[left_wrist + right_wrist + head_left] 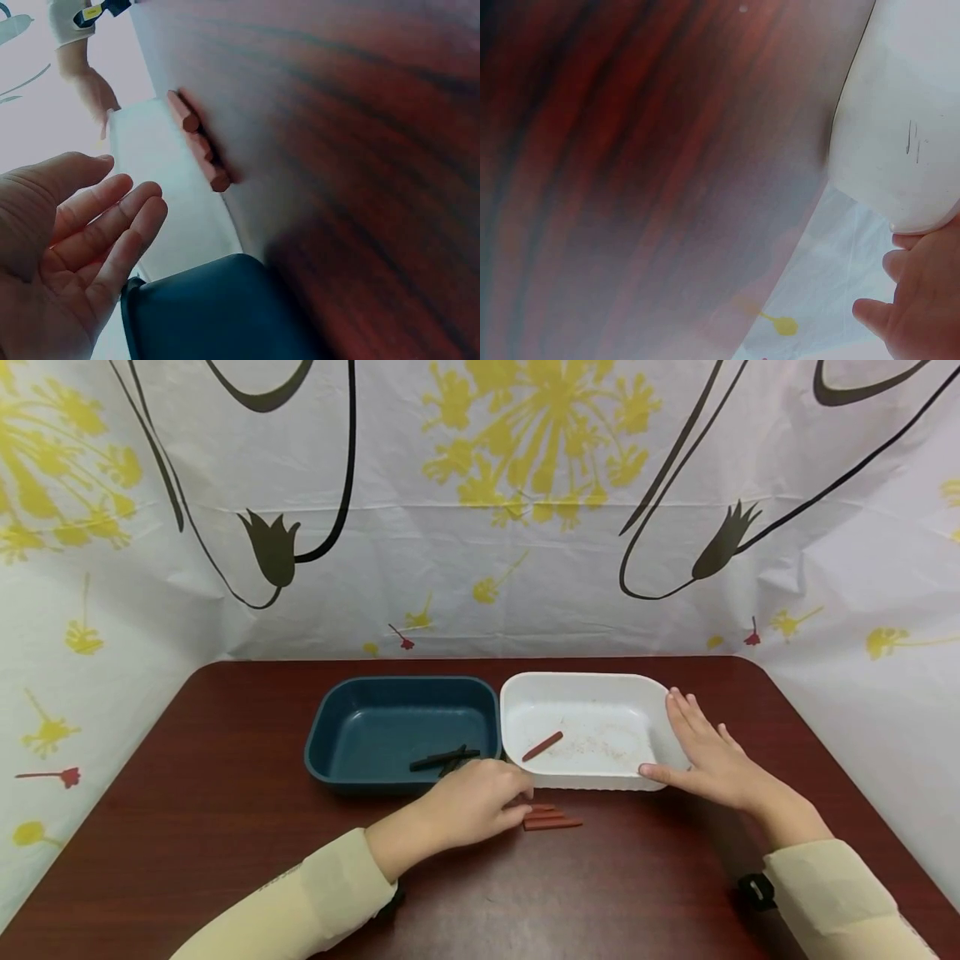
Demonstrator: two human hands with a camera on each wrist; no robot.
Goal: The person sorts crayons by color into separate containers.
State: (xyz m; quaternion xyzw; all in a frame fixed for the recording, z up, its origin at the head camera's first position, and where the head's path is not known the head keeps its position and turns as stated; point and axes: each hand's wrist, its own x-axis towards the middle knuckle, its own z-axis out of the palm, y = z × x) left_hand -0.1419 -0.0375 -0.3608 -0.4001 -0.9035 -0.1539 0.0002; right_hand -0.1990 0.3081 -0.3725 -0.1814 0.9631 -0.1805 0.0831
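Observation:
My left hand (480,802) is over the front of the two bins, its fingers loosely bent with nothing between them in the left wrist view. Just past its fingertips, several short reddish-brown sticks (553,824) lie side by side on the table; their ends look faceted in the left wrist view (219,178). My right hand (716,768) spreads its fingers along the right rim of the white bin (585,782), thumb at the front corner. Inside that bin lies one reddish-brown stick (542,746) among brownish specks. Black sticks (435,760) are heaped in the dark teal bin (375,727).
The two bins stand side by side on a dark red wood-grain table (247,760). Behind it hangs a white sheet (420,552) printed with yellow and dark flowers. Dark straps show near both cuffs.

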